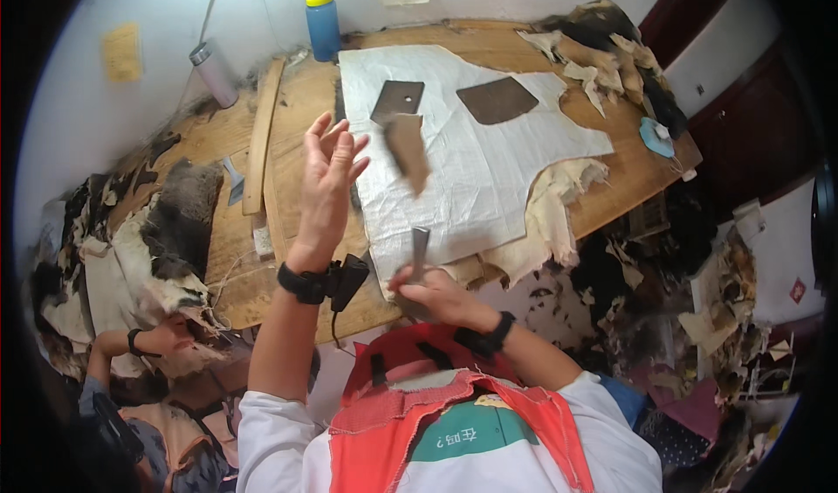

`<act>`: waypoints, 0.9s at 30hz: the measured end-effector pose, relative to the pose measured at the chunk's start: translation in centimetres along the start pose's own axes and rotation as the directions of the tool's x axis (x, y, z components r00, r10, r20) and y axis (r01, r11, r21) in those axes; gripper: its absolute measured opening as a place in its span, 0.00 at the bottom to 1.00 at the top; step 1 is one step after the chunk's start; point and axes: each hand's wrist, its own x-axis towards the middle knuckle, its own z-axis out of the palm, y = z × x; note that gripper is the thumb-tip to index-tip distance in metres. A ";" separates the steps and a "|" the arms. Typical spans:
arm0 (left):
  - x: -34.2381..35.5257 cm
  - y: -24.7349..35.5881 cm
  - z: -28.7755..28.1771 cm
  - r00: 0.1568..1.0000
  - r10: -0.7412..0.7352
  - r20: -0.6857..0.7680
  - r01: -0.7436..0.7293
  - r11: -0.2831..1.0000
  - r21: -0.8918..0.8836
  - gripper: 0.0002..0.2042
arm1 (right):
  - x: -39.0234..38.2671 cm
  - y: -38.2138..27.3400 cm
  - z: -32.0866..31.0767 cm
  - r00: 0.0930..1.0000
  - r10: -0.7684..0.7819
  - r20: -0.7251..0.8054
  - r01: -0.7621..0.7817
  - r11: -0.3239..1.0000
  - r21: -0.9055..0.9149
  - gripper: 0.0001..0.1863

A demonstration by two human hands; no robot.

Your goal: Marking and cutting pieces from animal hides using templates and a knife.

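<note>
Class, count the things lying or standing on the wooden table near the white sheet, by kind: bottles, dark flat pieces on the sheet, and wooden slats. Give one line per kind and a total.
Bottles: 2, the blue bottle and the grey bottle
Dark flat pieces on the white sheet: 2, a square piece and a brown piece
Wooden slats: 1, the slat
Total: 5

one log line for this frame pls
left hand: open, raised, empty | leather scrap: blurred, mid-air beside it | right hand: grips knife | white sheet: two dark pieces
</note>
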 end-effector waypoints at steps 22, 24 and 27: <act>-9.7 -7.9 0.5 0.798 -0.368 0.478 -0.554 -0.134 0.822 0.23 | -7.2 -5.5 -29.4 0.986 0.149 -0.070 -0.145 0.987 0.063 0.17; -9.9 -8.4 1.0 0.789 -0.403 0.463 -0.570 -0.202 0.797 0.23 | -7.2 -6.1 -29.9 0.988 0.153 -0.032 -0.151 0.987 0.052 0.17; -9.5 -9.4 0.5 0.814 -0.389 0.431 -0.549 -0.273 0.790 0.19 | -7.7 -7.1 -32.0 0.994 0.101 0.044 -0.111 0.895 0.432 0.19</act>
